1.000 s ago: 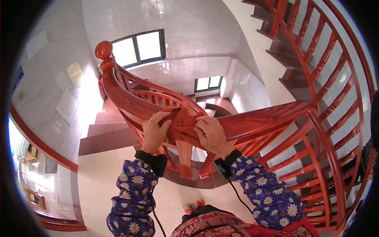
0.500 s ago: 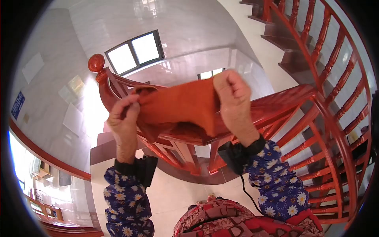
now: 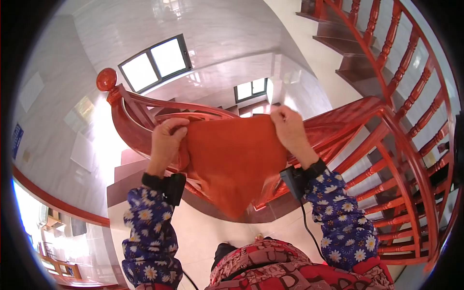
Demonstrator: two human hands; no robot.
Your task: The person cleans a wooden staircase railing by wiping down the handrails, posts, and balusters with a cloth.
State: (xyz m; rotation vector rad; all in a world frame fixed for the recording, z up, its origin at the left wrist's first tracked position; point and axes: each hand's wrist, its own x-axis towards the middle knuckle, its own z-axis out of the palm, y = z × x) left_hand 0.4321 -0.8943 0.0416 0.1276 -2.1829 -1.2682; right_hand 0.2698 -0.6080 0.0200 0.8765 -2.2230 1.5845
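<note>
An orange cloth (image 3: 234, 159) hangs spread between my two hands, its lower part narrowing to a point over the front of the red wooden handrail (image 3: 333, 125). My left hand (image 3: 167, 142) pinches the cloth's upper left corner, thumb and fingers together. At the upper right corner my right hand (image 3: 292, 133) is closed on the cloth, its fingers slightly blurred. The cloth hides the middle stretch of the handrail.
A round newel ball (image 3: 107, 79) tops the railing at the left. Red balusters (image 3: 410, 99) and dark stairs (image 3: 338, 46) rise at the right. Two windows (image 3: 154, 63) are in the far wall. Pale floor tiles (image 3: 203, 234) lie below.
The cloth was bunched on the handrail, then lifted and stretched between both hands. Now it is opened wider and hangs down in front of the rail.
</note>
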